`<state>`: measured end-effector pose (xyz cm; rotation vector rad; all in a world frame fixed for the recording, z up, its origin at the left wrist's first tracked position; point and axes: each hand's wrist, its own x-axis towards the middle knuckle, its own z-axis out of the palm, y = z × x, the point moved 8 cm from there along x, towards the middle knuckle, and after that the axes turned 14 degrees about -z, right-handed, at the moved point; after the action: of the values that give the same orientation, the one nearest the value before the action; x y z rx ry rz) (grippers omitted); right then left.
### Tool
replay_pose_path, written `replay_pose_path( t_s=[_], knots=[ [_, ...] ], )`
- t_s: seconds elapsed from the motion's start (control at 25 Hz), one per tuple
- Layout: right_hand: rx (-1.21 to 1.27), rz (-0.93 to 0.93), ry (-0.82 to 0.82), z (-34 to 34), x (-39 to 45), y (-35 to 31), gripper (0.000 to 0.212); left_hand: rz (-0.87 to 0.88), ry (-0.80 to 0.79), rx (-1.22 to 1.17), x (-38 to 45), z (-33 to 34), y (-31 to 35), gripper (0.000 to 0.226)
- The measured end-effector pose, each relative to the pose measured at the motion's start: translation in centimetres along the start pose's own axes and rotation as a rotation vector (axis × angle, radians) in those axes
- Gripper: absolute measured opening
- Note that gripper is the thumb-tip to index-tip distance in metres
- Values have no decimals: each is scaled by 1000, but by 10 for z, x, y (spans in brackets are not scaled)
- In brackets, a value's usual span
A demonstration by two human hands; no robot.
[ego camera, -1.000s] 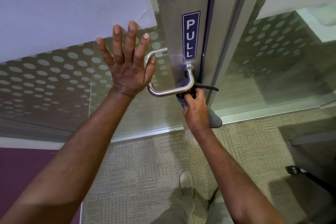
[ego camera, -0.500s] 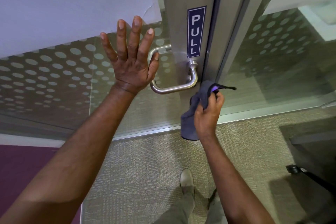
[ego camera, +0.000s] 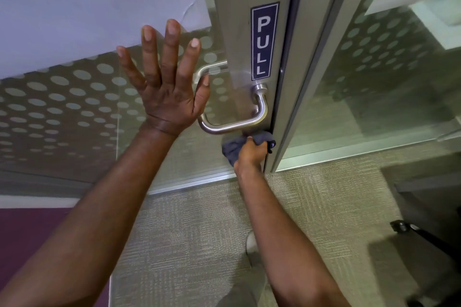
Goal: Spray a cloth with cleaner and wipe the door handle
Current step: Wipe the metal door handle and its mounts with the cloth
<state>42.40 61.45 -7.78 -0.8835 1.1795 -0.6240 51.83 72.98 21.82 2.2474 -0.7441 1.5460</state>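
A glass door point(ego camera: 74, 112) with a band of frosted dots stands over a beige carpet floor point(ego camera: 199, 232), its metal frame point(ego camera: 239, 32) running up the middle of the view.

The door handle point(ego camera: 232, 127), a brushed steel bar bent into a U, is fixed to that frame just below a blue sign point(ego camera: 264, 41) that reads PULL in white letters. Its long bar runs level, out to the left over the glass, and one end meets the frame at a round mount under the sign.

The cloth point(ego camera: 233, 149), dark grey and bunched up, sits directly under the right end of the bar, against the lower part of the frame. It touches or nearly touches the underside of the handle; the exact contact is hidden by the folds. The right hand point(ego camera: 249, 154) is closed tight around the cloth, fingers wrapped over the top of it, with folds of fabric sticking out on both sides of the fist.

The left hand point(ego camera: 167, 90) is open and holds nothing. Its fingers are spread wide and point up, the palm flat against the glass just left of the handle, the thumb close to the curved left end of the bar.

Both bare forearms reach up from the bottom of the view. Below them a shoe point(ego camera: 252, 244) shows on the carpet. To the right of the frame is a second glass panel point(ego camera: 374, 82) with the same dots.
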Motion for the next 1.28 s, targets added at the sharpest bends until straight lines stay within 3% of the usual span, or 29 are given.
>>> replay_pose_path(
  t_s=[0.24,0.4,0.56,0.8,1.16,1.28],
  knots=[
    [78,-104,-79,29,-28,-12,33,16,-6,-10,0,-1,1,61],
    [-19,-265,-97,30,-36,-19,35,18,-10,-15,0,-3,2,59],
    [64,-95,-18,17,-8,-6,12,10,-38,-10,3,-3,3,59],
    [-15,-36,-15,-6,14,-7,25,-6,-54,-5,4,-5,3,57],
    [-205,-429,-114,-23,-18,-83,19,6,-39,-12,3,-4,2,62],
    [-274,-678,-155,-35,-38,-126,9,15,-46,-23,1,-3,2,64]
  ],
)
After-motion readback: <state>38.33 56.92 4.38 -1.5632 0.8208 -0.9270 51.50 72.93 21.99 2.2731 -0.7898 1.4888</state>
